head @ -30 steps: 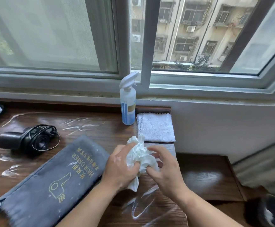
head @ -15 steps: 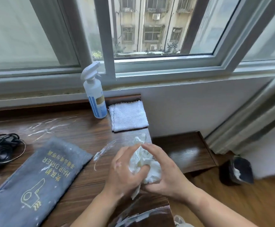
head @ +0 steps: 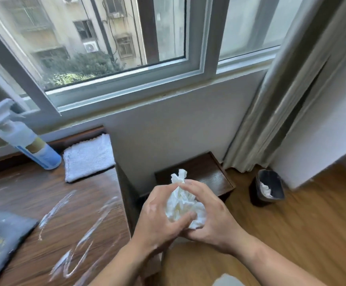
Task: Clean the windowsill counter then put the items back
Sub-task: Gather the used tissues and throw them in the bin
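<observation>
Now both hands are together around one crumpled white tissue (head: 181,203): the left hand (head: 157,215) wraps it from the nine o'clock side with the thumb across the front, and the right hand (head: 215,221) cups it from three o'clock, so the wad is held in the air past the right end of the wooden counter (head: 69,182), above the floor. A twisted tail of paper stands free at twelve o'clock of the wad, so I think the ball is not tight; if it is thrown to the small dark waste bin (head: 269,189), which stands on the floor at about two o'clock from the hands and well apart, it may open in the air and fall beside the bin. The bin mouth is narrow and already holds some white paper, which makes a miss more likely. The second danger is on the counter: white smears (head: 54,209) lie across the wood at about nine o'clock from the hands, so the cleaning seems not finished. If the things are put back too soon, the grey hair dryer pouch (head: 1,240) at eight o'clock of the view, the spray bottle (head: 31,146) and the folded white cloth (head: 88,157) at ten o'clock may take up this residue
</observation>
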`<state>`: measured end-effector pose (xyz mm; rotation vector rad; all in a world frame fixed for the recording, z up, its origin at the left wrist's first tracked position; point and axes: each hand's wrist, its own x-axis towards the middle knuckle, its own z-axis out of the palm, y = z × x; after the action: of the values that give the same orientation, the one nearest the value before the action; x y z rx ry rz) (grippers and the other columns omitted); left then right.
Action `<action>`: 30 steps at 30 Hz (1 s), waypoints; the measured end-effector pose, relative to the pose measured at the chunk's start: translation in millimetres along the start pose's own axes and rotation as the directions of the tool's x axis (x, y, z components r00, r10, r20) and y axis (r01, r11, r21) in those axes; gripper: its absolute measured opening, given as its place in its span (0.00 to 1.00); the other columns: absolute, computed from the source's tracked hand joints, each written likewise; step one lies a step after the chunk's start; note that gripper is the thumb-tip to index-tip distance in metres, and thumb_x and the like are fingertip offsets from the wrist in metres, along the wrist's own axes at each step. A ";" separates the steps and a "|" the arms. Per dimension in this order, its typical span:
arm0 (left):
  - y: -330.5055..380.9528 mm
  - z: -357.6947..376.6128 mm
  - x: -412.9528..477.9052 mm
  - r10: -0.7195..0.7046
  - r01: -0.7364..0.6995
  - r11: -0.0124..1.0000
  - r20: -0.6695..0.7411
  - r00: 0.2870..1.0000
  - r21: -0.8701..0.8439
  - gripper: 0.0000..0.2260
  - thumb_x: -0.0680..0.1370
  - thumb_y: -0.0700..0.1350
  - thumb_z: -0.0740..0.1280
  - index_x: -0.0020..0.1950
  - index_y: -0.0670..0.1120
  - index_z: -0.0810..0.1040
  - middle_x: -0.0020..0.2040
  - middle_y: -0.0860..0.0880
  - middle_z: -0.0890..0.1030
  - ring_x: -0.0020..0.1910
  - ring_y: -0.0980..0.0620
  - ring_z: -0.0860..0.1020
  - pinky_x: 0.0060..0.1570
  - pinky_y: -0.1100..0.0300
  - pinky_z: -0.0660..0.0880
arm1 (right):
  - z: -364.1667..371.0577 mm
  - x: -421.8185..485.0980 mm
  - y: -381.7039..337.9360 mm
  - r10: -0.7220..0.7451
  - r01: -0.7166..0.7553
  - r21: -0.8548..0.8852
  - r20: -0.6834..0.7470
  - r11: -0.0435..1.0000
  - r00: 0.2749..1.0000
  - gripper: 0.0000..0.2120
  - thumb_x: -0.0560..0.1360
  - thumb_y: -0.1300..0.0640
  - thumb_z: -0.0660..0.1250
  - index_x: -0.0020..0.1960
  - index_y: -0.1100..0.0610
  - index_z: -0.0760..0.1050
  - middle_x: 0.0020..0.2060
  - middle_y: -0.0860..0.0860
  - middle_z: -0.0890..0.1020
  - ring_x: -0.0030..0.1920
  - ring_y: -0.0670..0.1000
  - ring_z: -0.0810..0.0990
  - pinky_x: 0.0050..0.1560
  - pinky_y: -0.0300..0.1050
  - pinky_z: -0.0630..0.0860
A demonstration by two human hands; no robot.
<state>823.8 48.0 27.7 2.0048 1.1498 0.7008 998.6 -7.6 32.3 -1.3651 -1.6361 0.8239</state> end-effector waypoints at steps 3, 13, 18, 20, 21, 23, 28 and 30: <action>27.8 46.6 16.7 0.003 -0.003 1.000 0.036 0.999 0.001 0.29 0.68 0.65 0.73 0.68 0.61 0.75 0.58 0.59 0.79 0.60 0.59 0.77 0.58 0.72 0.69 | -45.7 -20.6 24.9 0.035 -0.035 -0.002 -0.028 0.999 0.999 0.45 0.62 0.61 0.81 0.73 0.39 0.68 0.71 0.46 0.71 0.72 0.43 0.70 0.66 0.31 0.67; 113.4 170.9 85.3 0.065 -0.061 0.998 0.165 0.984 -0.031 0.30 0.69 0.66 0.71 0.68 0.55 0.78 0.59 0.57 0.80 0.60 0.62 0.76 0.57 0.77 0.66 | -178.5 -62.3 96.8 0.140 -0.140 0.010 -0.168 0.990 0.976 0.40 0.62 0.55 0.78 0.72 0.39 0.71 0.71 0.43 0.70 0.72 0.43 0.70 0.67 0.35 0.70; 135.6 209.3 121.3 0.089 -0.086 0.996 0.241 0.966 -0.026 0.30 0.69 0.66 0.71 0.68 0.55 0.78 0.59 0.56 0.79 0.60 0.63 0.75 0.56 0.77 0.66 | -222.7 -65.7 119.9 0.183 -0.186 0.010 -0.226 0.982 0.957 0.39 0.62 0.51 0.76 0.71 0.40 0.71 0.70 0.41 0.70 0.71 0.42 0.71 0.66 0.33 0.70; 140.8 224.3 138.1 0.099 -0.094 0.995 0.275 0.956 -0.030 0.30 0.70 0.66 0.71 0.69 0.55 0.77 0.59 0.56 0.79 0.60 0.62 0.76 0.57 0.77 0.67 | -238.1 -62.8 129.3 0.208 -0.208 0.026 -0.251 0.978 0.945 0.38 0.61 0.48 0.75 0.71 0.41 0.71 0.70 0.42 0.71 0.70 0.40 0.71 0.66 0.31 0.68; 142.5 231.6 147.2 0.103 -0.098 0.995 0.292 0.951 -0.032 0.31 0.70 0.67 0.71 0.69 0.54 0.77 0.59 0.56 0.79 0.60 0.62 0.76 0.57 0.77 0.67 | -245.1 -60.8 134.9 0.218 -0.219 0.027 -0.263 0.975 0.940 0.38 0.61 0.48 0.74 0.71 0.41 0.71 0.70 0.43 0.71 0.70 0.40 0.71 0.66 0.30 0.67; 144.0 246.5 166.9 0.117 -0.112 0.993 0.323 0.939 -0.035 0.31 0.70 0.67 0.70 0.69 0.54 0.77 0.59 0.56 0.79 0.60 0.60 0.76 0.57 0.76 0.67 | -258.8 -55.3 147.8 0.230 -0.236 0.014 -0.286 0.972 0.930 0.38 0.61 0.48 0.75 0.72 0.44 0.71 0.70 0.45 0.72 0.70 0.40 0.70 0.66 0.29 0.66; 147.6 284.2 225.4 0.157 -0.140 0.988 0.381 0.911 -0.073 0.32 0.70 0.69 0.69 0.69 0.54 0.77 0.59 0.56 0.79 0.59 0.61 0.76 0.55 0.77 0.67 | -295.6 -33.1 182.0 0.299 -0.308 0.026 -0.327 0.951 0.896 0.38 0.62 0.48 0.74 0.72 0.45 0.71 0.70 0.46 0.71 0.71 0.40 0.70 0.67 0.31 0.67; 148.3 299.3 251.9 0.172 -0.147 0.985 0.415 0.893 -0.092 0.33 0.70 0.70 0.69 0.69 0.53 0.77 0.59 0.56 0.79 0.59 0.62 0.76 0.55 0.76 0.67 | -311.8 -21.9 196.3 0.336 -0.352 0.017 -0.346 0.936 0.876 0.38 0.62 0.46 0.73 0.72 0.44 0.71 0.70 0.45 0.71 0.71 0.41 0.70 0.68 0.34 0.69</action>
<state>1233.3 125.6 -8.0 2.0826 0.7056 0.3434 1365.5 1.4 -7.3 -1.7564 -1.1630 0.6972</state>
